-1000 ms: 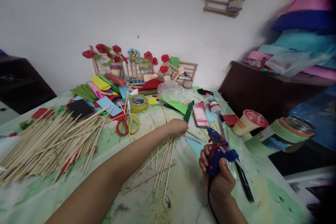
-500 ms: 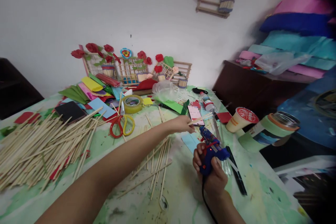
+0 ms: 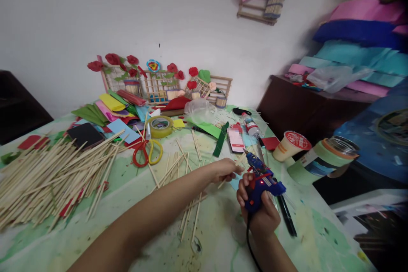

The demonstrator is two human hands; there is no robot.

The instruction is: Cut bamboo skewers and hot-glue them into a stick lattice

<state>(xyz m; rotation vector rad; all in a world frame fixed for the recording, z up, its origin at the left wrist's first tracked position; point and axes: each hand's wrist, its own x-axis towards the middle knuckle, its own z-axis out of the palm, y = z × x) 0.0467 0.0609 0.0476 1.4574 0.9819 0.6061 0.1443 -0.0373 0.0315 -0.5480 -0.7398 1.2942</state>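
"Over the table (image 3: 223, 244), the left hand (image 3: 226, 171) sits farther from the back edge than before; fingers?"

"Right hand (image 3: 263, 216): wrapped round the glue gun (image 3: 261, 182), toward the right edge; left: pinching at least one thin stick (image 3: 222, 184) beside it."

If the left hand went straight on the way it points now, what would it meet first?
Probably the blue glue gun, held in the right hand; depth is unclear from this single view, so the left hand might pass below it.
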